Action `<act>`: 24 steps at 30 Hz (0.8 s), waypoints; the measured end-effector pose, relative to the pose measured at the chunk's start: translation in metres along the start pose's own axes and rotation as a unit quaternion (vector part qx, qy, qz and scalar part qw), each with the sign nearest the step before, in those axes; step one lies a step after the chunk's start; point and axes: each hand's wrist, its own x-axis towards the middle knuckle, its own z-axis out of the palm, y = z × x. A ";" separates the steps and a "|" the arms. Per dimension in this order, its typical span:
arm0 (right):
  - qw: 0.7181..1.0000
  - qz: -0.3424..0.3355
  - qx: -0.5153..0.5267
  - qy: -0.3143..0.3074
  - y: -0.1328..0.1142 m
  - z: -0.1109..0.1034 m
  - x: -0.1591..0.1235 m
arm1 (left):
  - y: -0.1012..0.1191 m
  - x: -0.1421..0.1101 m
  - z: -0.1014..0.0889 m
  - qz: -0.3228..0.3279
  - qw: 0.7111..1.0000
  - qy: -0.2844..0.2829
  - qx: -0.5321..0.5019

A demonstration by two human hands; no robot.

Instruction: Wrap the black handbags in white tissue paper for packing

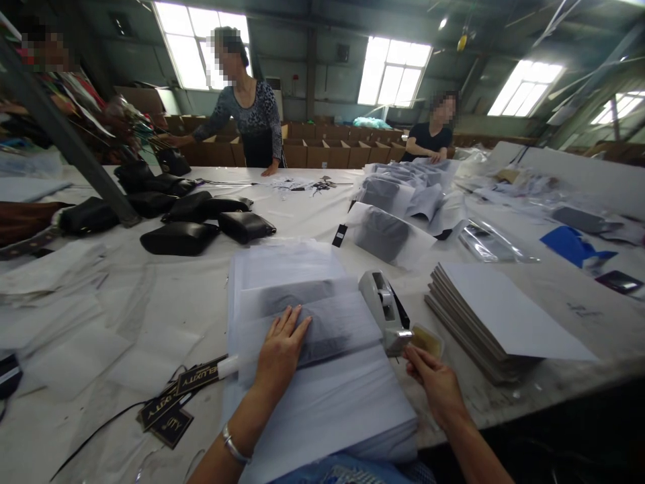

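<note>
With the paper-wrapped dark item (pixel 325 339) as the clock's centre, the stack of thin white sheets (pixel 347 410) beneath it reaches nearest, at six o'clock. Black hang tags (pixel 171 425) lie at eight. The right hand (pixel 432 376), at four, has its fingertips drawn together by the near end of the tape dispenser (pixel 373 294); whether they grip tape, one cannot tell. The left hand (pixel 283 344) rests flat on the item, clasping nothing. The dispenser stands at three, with a stack of boards (pixel 508 312) beyond it. Farther over the white desk (pixel 297 225), black bags (pixel 179 238) lie at ten and more wrapped items (pixel 381 235) at one; past them, a person in a patterned top (pixel 256 117) stands at eleven.
</note>
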 end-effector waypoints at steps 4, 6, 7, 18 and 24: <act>0.972 -0.114 -0.204 -0.009 -0.010 -0.026 0.010 | 0.000 0.001 0.001 0.000 1.000 0.000 0.009; 0.927 -0.237 -0.287 -0.045 -0.025 -0.037 0.011 | -0.001 0.001 0.002 0.002 1.000 0.001 0.011; 0.897 -0.305 -0.311 -0.075 -0.035 -0.039 0.010 | -0.001 0.001 0.003 0.003 1.000 0.003 0.012; 0.585 -0.552 -0.426 -0.415 -0.129 0.096 0.042 | 0.001 0.001 0.001 0.003 1.000 0.008 0.018; 0.470 -0.534 -0.515 -0.479 -0.140 0.183 0.065 | 0.003 0.000 0.002 -0.011 1.000 0.014 0.009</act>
